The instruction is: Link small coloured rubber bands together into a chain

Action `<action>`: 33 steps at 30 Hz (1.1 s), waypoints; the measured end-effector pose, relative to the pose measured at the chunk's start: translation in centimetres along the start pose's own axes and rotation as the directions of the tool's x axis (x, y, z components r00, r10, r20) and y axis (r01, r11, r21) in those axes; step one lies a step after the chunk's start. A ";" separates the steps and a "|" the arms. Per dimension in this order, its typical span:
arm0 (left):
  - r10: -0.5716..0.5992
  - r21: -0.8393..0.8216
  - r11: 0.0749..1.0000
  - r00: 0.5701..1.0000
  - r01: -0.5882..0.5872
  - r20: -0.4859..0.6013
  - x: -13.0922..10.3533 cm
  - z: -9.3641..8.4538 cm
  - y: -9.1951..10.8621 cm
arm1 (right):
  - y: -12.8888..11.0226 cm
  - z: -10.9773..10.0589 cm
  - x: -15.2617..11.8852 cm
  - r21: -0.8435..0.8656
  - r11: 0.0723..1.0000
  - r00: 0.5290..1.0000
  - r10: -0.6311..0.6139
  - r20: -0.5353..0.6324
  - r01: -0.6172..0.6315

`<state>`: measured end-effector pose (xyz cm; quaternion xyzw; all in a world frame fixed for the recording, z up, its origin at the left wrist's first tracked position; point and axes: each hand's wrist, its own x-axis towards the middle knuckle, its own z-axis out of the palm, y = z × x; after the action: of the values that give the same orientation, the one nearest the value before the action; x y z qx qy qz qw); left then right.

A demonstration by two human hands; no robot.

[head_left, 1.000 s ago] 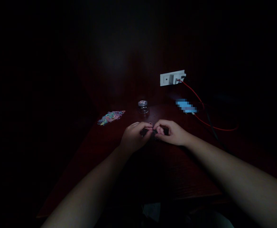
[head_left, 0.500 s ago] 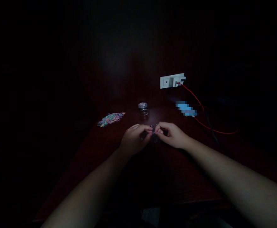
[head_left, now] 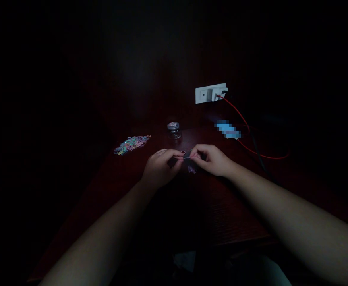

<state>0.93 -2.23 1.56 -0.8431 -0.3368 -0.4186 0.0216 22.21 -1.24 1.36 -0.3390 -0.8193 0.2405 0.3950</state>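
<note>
My left hand (head_left: pixel 161 167) and my right hand (head_left: pixel 212 159) meet above the dark red table (head_left: pixel 174 206), fingertips pinched close together. Between them a thin, pale hair tie (head_left: pixel 186 158) is stretched, each hand gripping one end. Just behind the left fingertips shows a small pink hair tie (head_left: pixel 182 152); whether it is held or lies on the table I cannot tell. A small purplish, shiny bundle (head_left: pixel 192 170) rests below the fingertips, too dim to name. To the left of my hands lies a loose pile of pastel hair ties (head_left: pixel 132 144).
A small clear jar (head_left: pixel 173 131) with a lid stands behind my hands. On the wall, a white socket (head_left: pixel 203 94) holds a plug with a red cable (head_left: pixel 242 115). The cable runs to a blurred blue object (head_left: pixel 228 129) on the right. A dark cable (head_left: pixel 257 151) hangs beside it.
The whole view has shifted, so things sit slightly further left and higher. The purplish bundle below my hands shows more plainly. Both hands keep their pinch on the stretched hair tie.
</note>
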 end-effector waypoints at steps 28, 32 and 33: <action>0.022 -0.016 1.000 0.995 -0.021 0.096 0.1 0.1 0.2 | -0.2 0.2 0.0 -0.039 0.995 0.996 -0.088 0.017 0.089; 0.030 -0.018 0.999 0.995 -0.028 0.093 0.2 0.1 0.1 | -0.1 0.1 0.0 -0.047 0.995 0.996 -0.087 0.005 0.087; 0.027 -0.018 1.000 0.996 -0.025 0.089 0.2 0.1 0.1 | 0.0 0.1 0.0 -0.047 0.996 0.997 -0.077 -0.003 0.077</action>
<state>1.13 -2.22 1.65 -0.8654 -0.3228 -0.3831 0.0048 22.11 -1.27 1.32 -0.3168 -0.8362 0.2052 0.3980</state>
